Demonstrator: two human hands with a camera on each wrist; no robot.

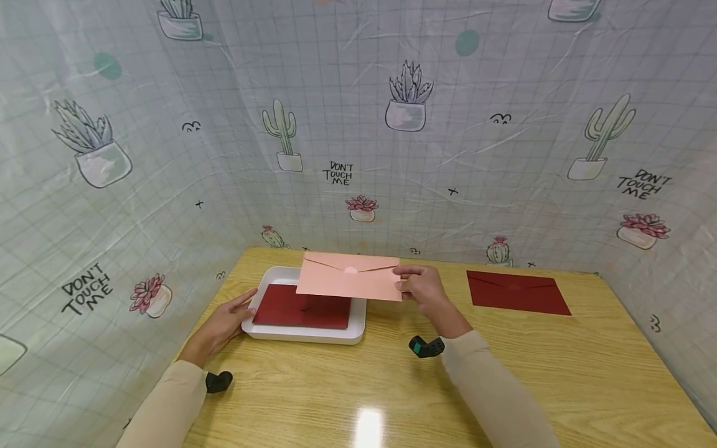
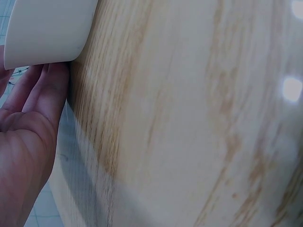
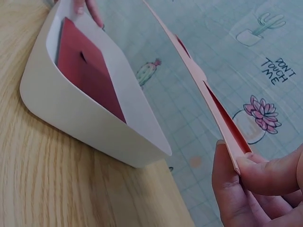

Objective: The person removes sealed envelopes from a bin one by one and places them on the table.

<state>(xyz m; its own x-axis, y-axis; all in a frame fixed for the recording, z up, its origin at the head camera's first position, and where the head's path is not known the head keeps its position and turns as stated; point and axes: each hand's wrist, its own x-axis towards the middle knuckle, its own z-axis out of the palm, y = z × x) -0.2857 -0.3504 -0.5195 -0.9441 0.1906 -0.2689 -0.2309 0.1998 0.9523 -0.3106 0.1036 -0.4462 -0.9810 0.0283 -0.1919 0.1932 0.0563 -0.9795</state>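
Observation:
My right hand (image 1: 422, 288) pinches a pink envelope (image 1: 330, 283) by its right end, thumb on one face and fingers behind. The envelope is held up over the back right of a white tray (image 1: 305, 336), its flap side showing. In the right wrist view the flap edge gapes a little. Inside the tray lies a dark red envelope (image 1: 280, 305), partly covered in the head view by the pink one. My left hand (image 1: 221, 326) grips the tray's left side, the thumb over the rim and the fingers (image 2: 54, 80) against its outside and underside.
Another dark red envelope (image 1: 518, 292) lies flap up at the back right of the wooden table (image 1: 313, 398). A patterned cloth (image 1: 358, 124) with printed cacti hangs behind and along both sides of the table.

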